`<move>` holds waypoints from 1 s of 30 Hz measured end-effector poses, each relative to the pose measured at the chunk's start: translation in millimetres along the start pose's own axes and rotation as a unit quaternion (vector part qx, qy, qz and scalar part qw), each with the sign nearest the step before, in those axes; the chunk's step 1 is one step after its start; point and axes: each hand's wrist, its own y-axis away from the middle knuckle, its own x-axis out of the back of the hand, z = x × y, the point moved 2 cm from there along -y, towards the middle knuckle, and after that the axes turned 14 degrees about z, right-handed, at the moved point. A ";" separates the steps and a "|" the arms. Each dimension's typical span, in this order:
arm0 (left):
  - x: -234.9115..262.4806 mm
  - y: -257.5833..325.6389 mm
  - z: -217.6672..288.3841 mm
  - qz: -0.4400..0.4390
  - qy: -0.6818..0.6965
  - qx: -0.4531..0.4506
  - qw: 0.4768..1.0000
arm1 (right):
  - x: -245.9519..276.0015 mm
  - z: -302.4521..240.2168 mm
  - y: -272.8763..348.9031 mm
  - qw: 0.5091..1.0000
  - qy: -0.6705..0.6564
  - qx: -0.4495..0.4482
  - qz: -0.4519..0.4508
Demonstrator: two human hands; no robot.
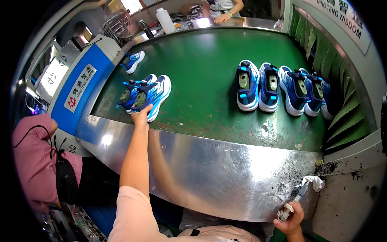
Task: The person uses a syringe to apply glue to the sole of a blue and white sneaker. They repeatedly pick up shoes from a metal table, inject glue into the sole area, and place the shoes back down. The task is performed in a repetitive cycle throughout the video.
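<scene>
1. Shoe [156,93], blue and white with an olive insert: it lies on the near left part of the green conveyor belt [205,84], close beside a matching shoe [131,89].
2. Left hand [141,116]: closed on the heel, apparently gripping it; the fingers' full wrap is hidden.
3. Right hand [293,220]: closed around the pale handle of a tool [300,194], whose far end meets a crumpled white piece [317,183] above the metal ledge [213,161].
4. Step in hand, as judged: handling the shoe at the belt's near edge, tool held apart.
5. Next move, as judged: lifting or turning would call for a secure heel hold and clearance from the neighbour.
</scene>
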 end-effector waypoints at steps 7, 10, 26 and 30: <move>-19.2 76.2 66.2 -0.198 -0.061 -0.048 0.977 | 0.1 -7.6 -17.8 1.000 -0.012 -0.012 0.008; -34.9 141.6 82.5 -0.261 -0.003 -0.055 0.964 | -4.9 -6.8 -20.8 1.000 -0.017 0.008 0.009; 158.2 266.1 68.6 -0.203 -0.095 -0.113 0.968 | 23.0 -58.0 -6.1 0.952 -0.165 -0.206 -0.156; 162.4 347.4 110.7 -0.269 -0.043 -0.029 0.962 | 43.7 -65.6 -11.4 0.795 -0.433 -0.424 0.031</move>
